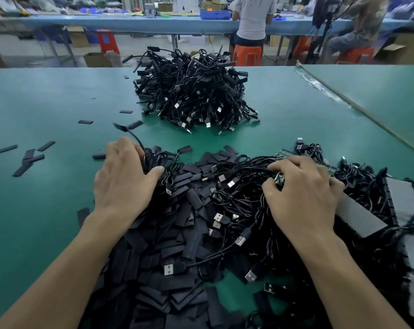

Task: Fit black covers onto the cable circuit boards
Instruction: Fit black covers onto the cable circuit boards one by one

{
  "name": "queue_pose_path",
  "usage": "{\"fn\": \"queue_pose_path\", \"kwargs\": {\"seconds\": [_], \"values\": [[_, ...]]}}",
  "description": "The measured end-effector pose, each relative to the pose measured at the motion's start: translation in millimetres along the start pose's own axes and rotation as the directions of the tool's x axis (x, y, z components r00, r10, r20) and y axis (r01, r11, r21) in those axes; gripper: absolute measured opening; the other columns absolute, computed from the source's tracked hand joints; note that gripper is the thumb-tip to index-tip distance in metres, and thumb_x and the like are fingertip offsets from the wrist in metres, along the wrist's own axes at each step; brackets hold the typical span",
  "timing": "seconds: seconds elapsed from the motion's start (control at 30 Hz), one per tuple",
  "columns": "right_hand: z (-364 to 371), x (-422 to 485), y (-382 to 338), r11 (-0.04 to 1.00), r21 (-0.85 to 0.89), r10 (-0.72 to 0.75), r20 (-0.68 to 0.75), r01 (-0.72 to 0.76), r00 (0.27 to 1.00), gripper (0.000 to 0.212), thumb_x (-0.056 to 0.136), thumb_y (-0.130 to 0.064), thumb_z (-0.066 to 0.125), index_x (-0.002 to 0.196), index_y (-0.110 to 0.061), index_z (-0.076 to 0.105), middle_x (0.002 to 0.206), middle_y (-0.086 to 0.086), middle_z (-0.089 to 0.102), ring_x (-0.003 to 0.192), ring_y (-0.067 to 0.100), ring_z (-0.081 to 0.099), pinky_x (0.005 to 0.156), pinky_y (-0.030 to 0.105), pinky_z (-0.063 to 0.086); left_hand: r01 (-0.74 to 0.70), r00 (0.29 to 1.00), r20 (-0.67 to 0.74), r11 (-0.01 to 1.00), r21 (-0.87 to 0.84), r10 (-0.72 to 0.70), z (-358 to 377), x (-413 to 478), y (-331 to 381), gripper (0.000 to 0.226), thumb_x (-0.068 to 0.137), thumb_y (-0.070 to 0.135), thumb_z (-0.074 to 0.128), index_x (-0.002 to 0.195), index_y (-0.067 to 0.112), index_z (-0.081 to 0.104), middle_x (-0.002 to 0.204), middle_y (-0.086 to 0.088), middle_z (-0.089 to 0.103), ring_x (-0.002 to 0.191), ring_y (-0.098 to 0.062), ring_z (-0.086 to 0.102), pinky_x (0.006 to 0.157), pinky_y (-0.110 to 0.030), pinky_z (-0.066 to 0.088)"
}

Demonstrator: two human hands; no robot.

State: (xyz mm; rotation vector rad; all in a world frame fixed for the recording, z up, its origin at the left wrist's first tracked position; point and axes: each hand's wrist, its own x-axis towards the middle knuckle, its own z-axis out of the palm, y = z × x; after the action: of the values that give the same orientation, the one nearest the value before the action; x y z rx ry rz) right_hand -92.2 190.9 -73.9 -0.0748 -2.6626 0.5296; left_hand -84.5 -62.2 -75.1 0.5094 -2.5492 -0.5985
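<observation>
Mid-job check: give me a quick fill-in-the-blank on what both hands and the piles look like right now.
The right hand pinches a small ____ circuit board.
The left hand grips a coiled black ____.
The loose black covers lie heaped mostly under the ____ forearm.
The stool behind the far cable heap is ____.
Missing words: green; cable; left; orange.

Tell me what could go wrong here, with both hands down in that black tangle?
1. The right hand pinches a small green circuit board sitting among the tangled cables; pulling could snag neighbours or strain its joint.
2. The left hand grips a cable bundle; lifting it may drag loose black covers off the heap.
3. Some stray covers lie scattered to the left and could be missed.
</observation>
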Motion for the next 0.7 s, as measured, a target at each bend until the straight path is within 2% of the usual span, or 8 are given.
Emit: {"fn": "queue_pose_path", "kwargs": {"seconds": [0.07,0.17,0.23,0.3,0.43,0.57,0.63,0.7], "values": [[-4,1,-1,0.994,0.061,-0.088,-0.032,0.09,0.996,0.029,0.082,-0.014,0.07,0.105,-0.031,0.072,0.113,-0.003,0.062,0.108,0.023,0.056,0.091,0.034,0.024,-0.004,1.0,0.027,1.0,-0.026,0.005,0,0,1,0.044,0.081,0.041,0.078,0.1,0.023,0.042,0.103,0.003,0.042,0.088,-0.021,0.049,0.075,-0.038,0.037],[-14,5,-3,0.942,0.237,-0.226,-0.076,0.238,0.971,0.036,0.08,0.006,0.068,0.099,-0.024,0.075,0.096,-0.009,0.061,0.086,0.012,0.06,0.093,0.038,0.047,-0.104,0.994,-0.042,0.995,0.004,0.104,1,-5,6,0.043,0.08,0.041,0.077,0.103,0.022,0.047,0.105,0.004,0.037,0.097,-0.02,0.044,0.08,-0.039,0.038],[-23,8,-6,0.883,0.346,-0.287,-0.136,0.316,0.948,0.035,0.08,0.009,0.069,0.095,-0.021,0.077,0.09,-0.012,0.063,0.079,0.0,0.059,0.089,0.012,0.046,-0.208,0.973,-0.099,0.978,0.027,0.21,-1,-9,14,0.038,0.078,0.044,0.075,0.102,0.021,0.055,0.105,0.005,0.037,0.099,-0.019,0.044,0.082,-0.035,0.036],[-30,9,-10,0.817,0.453,-0.306,-0.182,0.356,0.935,0.031,0.079,0.005,0.075,0.091,-0.023,0.076,0.087,-0.013,0.067,0.077,-0.005,0.063,0.08,0.0,0.041,-0.312,0.95,-0.033,0.944,-0.105,0.311,-4,-15,24,0.034,0.077,0.05,0.071,0.099,0.026,0.061,0.101,0.009,0.046,0.094,-0.009,0.046,0.084,-0.025,0.036],[-39,7,-16,0.617,0.736,-0.301,-0.106,0.278,0.948,0.035,0.072,-0.001,0.084,0.082,-0.032,0.073,0.076,-0.016,0.073,0.076,-0.001,0.07,0.073,0.007,0.049,-0.254,0.839,0.238,0.74,-0.623,0.489,-10,-34,48,0.036,0.081,0.056,0.07,0.11,0.035,0.067,0.095,0.017,0.068,0.093,-0.001,0.064,0.077,-0.009,0.044],[-41,6,-18,0.443,0.877,-0.384,-0.001,0.185,0.923,0.033,0.069,0.005,0.084,0.083,-0.022,0.074,0.08,-0.008,0.076,0.072,0.007,0.073,0.07,0.015,0.054,-0.219,0.801,0.216,0.609,-0.763,0.559,-3,-50,61,0.022,0.087,0.028,0.069,0.107,0.037,0.066,0.09,0.021,0.07,0.08,0.002,0.064,0.072,-0.013,0.046],[-40,7,-17,0.448,0.886,-0.394,0.07,0.125,0.916,0.03,0.072,0.001,0.084,0.087,-0.023,0.074,0.083,-0.005,0.076,0.076,0.009,0.073,0.072,0.018,0.056,-0.182,0.841,0.173,0.57,-0.801,0.512,-2,-50,61,0.012,0.087,0.022,0.07,0.093,0.033,0.069,0.079,0.015,0.069,0.069,0.001,0.06,0.065,-0.014,0.045],[-34,7,-15,0.579,0.803,-0.383,0.117,0.14,0.916,0.021,0.079,-0.013,0.082,0.091,-0.029,0.074,0.085,-0.012,0.075,0.078,0.005,0.071,0.074,0.018,0.054,-0.158,0.857,0.165,0.554,-0.817,0.489,-1,-48,60,0.013,0.087,0.016,0.072,0.085,0.028,0.07,0.072,0.009,0.068,0.064,-0.003,0.057,0.062,-0.016,0.045]]}}
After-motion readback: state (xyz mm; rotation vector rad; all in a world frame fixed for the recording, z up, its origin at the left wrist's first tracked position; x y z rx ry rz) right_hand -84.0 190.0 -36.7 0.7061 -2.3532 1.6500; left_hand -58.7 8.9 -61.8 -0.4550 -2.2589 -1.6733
